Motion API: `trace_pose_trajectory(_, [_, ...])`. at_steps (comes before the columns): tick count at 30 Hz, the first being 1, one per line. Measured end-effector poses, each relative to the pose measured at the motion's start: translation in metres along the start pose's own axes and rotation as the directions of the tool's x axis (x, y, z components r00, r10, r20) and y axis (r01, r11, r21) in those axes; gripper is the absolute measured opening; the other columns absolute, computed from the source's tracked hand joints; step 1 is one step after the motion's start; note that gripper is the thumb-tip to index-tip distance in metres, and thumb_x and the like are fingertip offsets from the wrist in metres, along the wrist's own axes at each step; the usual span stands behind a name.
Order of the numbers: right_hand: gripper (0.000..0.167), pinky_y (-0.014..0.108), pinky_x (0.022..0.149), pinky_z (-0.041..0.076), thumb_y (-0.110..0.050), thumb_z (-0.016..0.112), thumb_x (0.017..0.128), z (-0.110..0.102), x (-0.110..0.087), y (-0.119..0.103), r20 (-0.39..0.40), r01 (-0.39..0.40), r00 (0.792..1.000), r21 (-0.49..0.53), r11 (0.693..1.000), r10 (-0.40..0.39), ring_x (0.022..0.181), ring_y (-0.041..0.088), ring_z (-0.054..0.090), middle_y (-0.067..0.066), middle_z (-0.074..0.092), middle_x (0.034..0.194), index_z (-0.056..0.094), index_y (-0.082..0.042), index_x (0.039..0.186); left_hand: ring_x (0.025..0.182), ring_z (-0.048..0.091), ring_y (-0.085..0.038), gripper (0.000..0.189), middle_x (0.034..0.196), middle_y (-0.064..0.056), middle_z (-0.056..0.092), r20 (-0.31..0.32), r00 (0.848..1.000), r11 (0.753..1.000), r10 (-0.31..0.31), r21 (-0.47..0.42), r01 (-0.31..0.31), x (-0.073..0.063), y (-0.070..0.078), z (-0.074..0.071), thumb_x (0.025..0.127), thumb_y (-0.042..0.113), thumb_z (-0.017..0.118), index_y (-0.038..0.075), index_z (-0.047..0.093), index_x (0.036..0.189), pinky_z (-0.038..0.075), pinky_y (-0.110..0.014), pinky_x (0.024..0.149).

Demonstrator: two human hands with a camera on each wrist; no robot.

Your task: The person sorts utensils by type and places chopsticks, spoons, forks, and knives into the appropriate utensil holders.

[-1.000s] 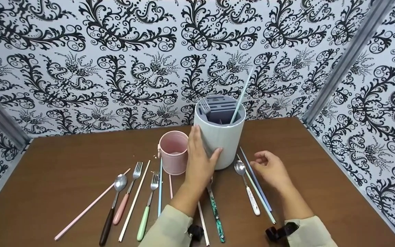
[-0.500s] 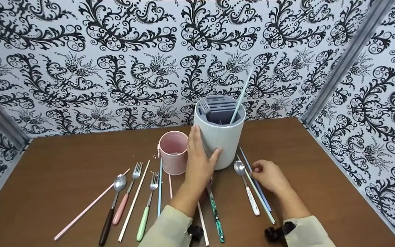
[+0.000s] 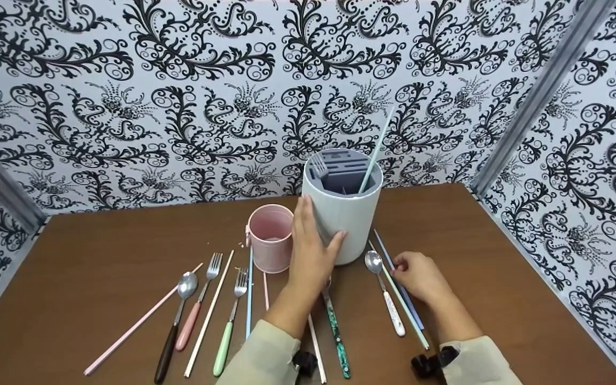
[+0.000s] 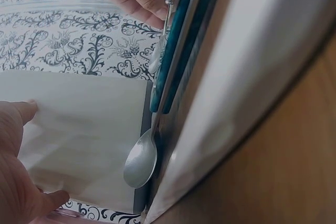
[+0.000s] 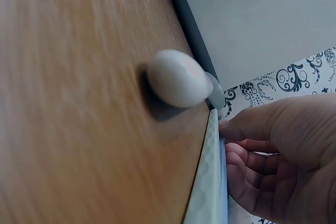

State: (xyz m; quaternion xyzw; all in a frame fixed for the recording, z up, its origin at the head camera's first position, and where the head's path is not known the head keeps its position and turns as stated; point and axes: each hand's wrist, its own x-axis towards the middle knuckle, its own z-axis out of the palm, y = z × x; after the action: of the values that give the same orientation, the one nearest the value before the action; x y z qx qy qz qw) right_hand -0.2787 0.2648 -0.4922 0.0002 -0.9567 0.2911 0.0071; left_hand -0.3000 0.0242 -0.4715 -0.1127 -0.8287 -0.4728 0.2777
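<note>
A white utensil holder [image 3: 343, 230] with a grey slotted insert stands near the table's middle, a fork [image 3: 318, 164] and a pale green chopstick [image 3: 376, 149] upright in it. My left hand [image 3: 310, 256] rests against its left side, fingers extended up the wall and thumb spread across the front. To the right, my right hand [image 3: 420, 275] pinches a blue chopstick [image 3: 412, 310] between thumb and fingers, low at the table. Next to that lies a green chopstick [image 5: 207, 182], and a spoon with a white patterned handle [image 3: 392, 313] just left of it.
A pink cup [image 3: 270, 240] stands left of the holder. Several forks, spoons and chopsticks lie in front, among them a black-handled spoon [image 3: 171, 337], a green-handled fork [image 3: 225, 342] and a teal-handled spoon [image 4: 142, 158]. Patterned walls [image 3: 206, 107] enclose the table [image 3: 126, 240].
My right hand has come down and slightly toward me, and its thumb and fingers have closed at the blue chopstick. My left hand keeps its place on the holder.
</note>
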Motion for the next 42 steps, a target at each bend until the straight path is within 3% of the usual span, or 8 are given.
trace_pose_trajectory(10, [0.017,0.044,0.069,0.055,-0.009,0.068,0.083,-0.001,-0.003,-0.003,-0.008,-0.052,0.999,-0.137,0.989,0.052,0.075,0.022,0.062,0.007,0.073,0.087,0.073,-0.002,0.097,0.156,0.028,-0.039,0.096,0.167,-0.023,0.027,0.022,1.0,1.0,-0.019,0.002,0.019,0.0,0.001,-0.001,0.092,0.029,0.08,0.003,0.021,0.163,0.03,-0.051,0.127])
trace_pose_trajectory(17, [0.016,0.041,0.067,0.053,-0.016,0.071,0.082,-0.002,-0.003,0.0,-0.019,-0.067,0.998,-0.132,0.989,0.065,0.073,0.021,0.061,0.004,0.07,0.081,0.071,-0.004,0.092,0.155,0.029,-0.04,0.096,0.167,-0.025,0.028,0.016,1.0,1.0,-0.012,0.005,0.012,-0.001,0.001,0.0,0.092,0.029,0.08,0.003,0.022,0.163,0.031,-0.052,0.127])
trace_pose_trajectory(26, [0.017,0.036,0.068,0.05,-0.013,0.067,0.085,-0.007,-0.002,0.001,-0.025,-0.062,0.998,-0.012,0.998,0.062,0.076,0.02,0.061,0.007,0.069,0.087,0.066,-0.002,0.098,0.156,0.028,-0.04,0.096,0.167,-0.024,0.027,0.019,1.0,1.0,-0.015,0.0,0.015,-0.001,-0.001,0.0,0.092,0.03,0.079,0.003,0.021,0.164,0.029,-0.051,0.128])
trace_pose_trajectory(32, [0.034,0.033,0.07,0.05,-0.01,0.061,0.088,-0.013,-0.001,0.001,-0.003,-0.052,0.999,0.064,0.997,0.052,0.078,0.02,0.06,0.009,0.069,0.094,0.067,0.004,0.119,0.156,0.028,-0.039,0.096,0.168,-0.023,0.027,0.015,1.0,1.0,-0.009,0.004,0.009,0.0,0.0,-0.001,0.092,0.03,0.079,0.003,0.021,0.164,0.028,-0.051,0.128])
trace_pose_trajectory(37, [0.043,0.031,0.073,0.05,-0.008,0.057,0.09,-0.022,-0.001,-0.002,-0.054,-0.023,0.998,0.116,0.993,0.03,0.081,0.019,0.061,0.013,0.069,0.098,0.064,0.008,0.13,0.156,0.029,-0.039,0.095,0.167,-0.023,0.027,0.014,1.0,1.0,-0.017,-0.004,0.018,0.0,0.0,-0.001,0.092,0.029,0.08,0.003,0.022,0.163,0.029,-0.051,0.128])
trace_pose_trajectory(40, [0.039,0.028,0.071,0.05,-0.005,0.056,0.091,-0.028,-0.001,-0.003,-0.104,-0.018,0.994,0.205,0.979,0.04,0.08,0.016,0.061,0.012,0.069,0.097,0.064,0.008,0.127,0.155,0.029,-0.039,0.094,0.167,-0.023,0.028,0.015,1.0,1.0,-0.02,-0.006,0.021,0.0,0.0,-0.001,0.091,0.028,0.08,0.003,0.024,0.162,0.03,-0.051,0.128])
trace_pose_trajectory(42, [0.036,0.024,0.069,0.051,-0.002,0.056,0.093,-0.032,-0.001,-0.005,-0.127,-0.008,0.991,0.302,0.953,0.049,0.078,0.014,0.063,0.01,0.068,0.095,0.063,0.01,0.126,0.155,0.029,-0.04,0.094,0.166,-0.024,0.028,0.013,1.0,1.0,-0.017,-0.005,0.017,0.0,0.0,-0.001,0.091,0.027,0.081,0.002,0.025,0.162,0.03,-0.051,0.127])
